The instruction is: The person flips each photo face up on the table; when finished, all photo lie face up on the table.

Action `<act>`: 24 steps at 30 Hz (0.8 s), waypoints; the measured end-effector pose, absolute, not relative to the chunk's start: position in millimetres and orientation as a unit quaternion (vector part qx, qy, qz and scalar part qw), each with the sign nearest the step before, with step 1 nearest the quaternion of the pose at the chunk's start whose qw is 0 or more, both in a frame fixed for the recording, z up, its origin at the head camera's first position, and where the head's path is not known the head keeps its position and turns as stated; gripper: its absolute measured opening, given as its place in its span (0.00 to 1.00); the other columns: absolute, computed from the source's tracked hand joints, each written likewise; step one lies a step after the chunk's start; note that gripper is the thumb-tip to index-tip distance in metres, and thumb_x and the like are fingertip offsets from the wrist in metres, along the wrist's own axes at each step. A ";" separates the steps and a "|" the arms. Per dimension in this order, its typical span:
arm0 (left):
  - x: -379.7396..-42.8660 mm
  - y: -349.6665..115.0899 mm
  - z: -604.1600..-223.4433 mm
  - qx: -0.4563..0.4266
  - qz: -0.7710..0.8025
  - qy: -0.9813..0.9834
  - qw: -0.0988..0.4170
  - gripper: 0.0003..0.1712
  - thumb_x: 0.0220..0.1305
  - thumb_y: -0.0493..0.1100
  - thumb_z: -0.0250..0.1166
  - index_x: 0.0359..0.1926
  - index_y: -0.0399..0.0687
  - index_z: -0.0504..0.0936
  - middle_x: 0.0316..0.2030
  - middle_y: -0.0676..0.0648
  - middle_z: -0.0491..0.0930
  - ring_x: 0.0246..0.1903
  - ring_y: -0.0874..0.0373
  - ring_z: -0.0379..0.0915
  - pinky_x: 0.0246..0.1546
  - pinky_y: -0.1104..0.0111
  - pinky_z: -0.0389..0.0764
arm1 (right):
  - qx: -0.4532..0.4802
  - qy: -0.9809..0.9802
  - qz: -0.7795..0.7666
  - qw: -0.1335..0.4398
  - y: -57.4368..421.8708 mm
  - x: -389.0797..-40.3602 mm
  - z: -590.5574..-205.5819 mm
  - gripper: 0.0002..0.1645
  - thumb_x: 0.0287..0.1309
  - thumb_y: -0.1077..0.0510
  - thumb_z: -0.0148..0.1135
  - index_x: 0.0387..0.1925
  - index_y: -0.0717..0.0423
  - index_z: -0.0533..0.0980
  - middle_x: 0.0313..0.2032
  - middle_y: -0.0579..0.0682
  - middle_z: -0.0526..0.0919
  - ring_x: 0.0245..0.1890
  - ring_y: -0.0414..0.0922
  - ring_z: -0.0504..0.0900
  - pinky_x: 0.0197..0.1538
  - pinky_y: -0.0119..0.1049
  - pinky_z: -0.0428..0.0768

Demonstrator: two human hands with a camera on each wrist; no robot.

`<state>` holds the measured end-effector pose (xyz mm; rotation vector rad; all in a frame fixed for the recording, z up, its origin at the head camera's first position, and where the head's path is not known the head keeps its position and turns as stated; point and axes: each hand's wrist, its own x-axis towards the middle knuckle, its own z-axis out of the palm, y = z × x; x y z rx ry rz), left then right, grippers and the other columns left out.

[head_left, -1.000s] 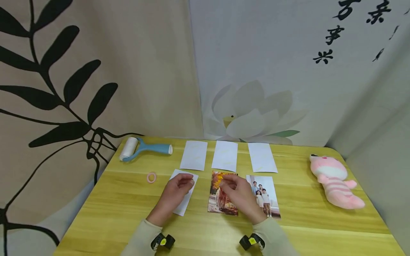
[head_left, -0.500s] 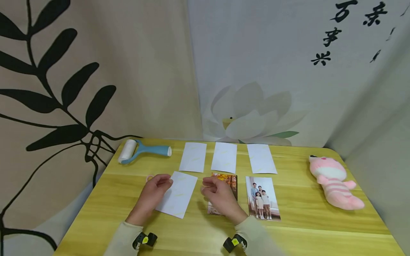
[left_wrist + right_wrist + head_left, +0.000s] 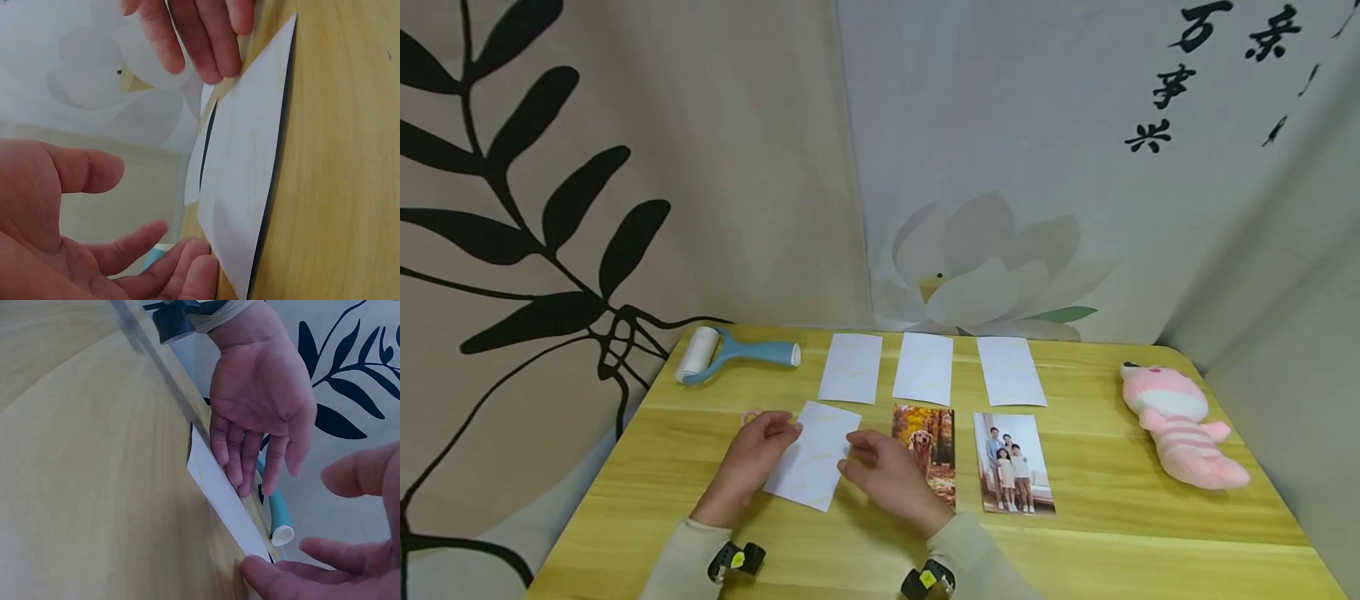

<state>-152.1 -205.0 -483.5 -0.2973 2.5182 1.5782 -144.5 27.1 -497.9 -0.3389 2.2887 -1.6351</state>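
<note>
A white card [image 3: 815,458] lies blank side up and slightly turned at the front left of the wooden table. My left hand [image 3: 752,462] is at its left side, fingers loosely bent and thumb apart, fingertips right at the edge in the left wrist view. On the card's right side is my right hand [image 3: 891,479], its thumb and fingers spread; one fingertip overlaps the card's end in the right wrist view. Nothing is held in either hand. Right of it lie a photo of a dog among autumn leaves [image 3: 922,446], partly covered by the right hand, and a family photo [image 3: 1015,462].
Behind stand three more blank white cards in a row: left [image 3: 851,368], middle [image 3: 922,368] and right [image 3: 1011,372]. A blue-handled lint roller [image 3: 737,352] lies at the back left. A pink ring [image 3: 749,416] is mostly hidden behind the left hand. A pink plush toy [image 3: 1180,425] lies right.
My left hand has moved left off the front white card, showing more of it. My right hand has moved left from over the dog photo to that card's right edge, uncovering both photos more.
</note>
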 end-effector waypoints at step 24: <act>-149.9 -201.2 -483.1 -0.103 0.561 0.815 0.100 0.28 0.78 0.49 0.62 0.68 0.34 0.75 0.60 0.33 0.80 0.58 0.44 0.79 0.52 0.55 0.86 | -0.214 0.906 -0.351 0.100 6.5 -129.4 -502.4 0.61 0.42 0.45 0.88 0.74 0.57 0.67 0.76 0.63 0.66 0.75 0.61 0.67 0.74 0.58 0.73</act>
